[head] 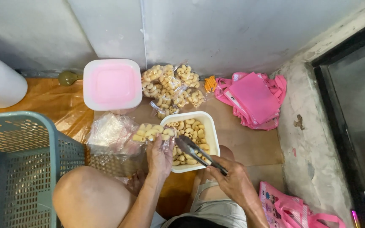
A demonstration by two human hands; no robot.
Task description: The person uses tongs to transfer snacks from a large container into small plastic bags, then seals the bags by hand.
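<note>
On the paper-covered floor between the person's knees sat a white rectangular tub (pixel 210 126) of curled, macaroni-shaped crackers (pixel 191 131). Her left hand (pixel 159 156) was closed around a small clear bag (pixel 151 134) partly filled with them, held just beside the tub's left rim. Her right hand (pixel 233 181) gripped metal tongs (pixel 195 152), tips over the crackers. Filled bags (pixel 172 88) lay heaped beyond, beside a pink-lidded container (pixel 112 84); a grey-blue basket (pixel 17 164) stood at left

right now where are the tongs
In the head view the metal tongs are in the right hand, low and right of centre, their tips over the white tub of curled snacks, just right of the left hand.
</note>
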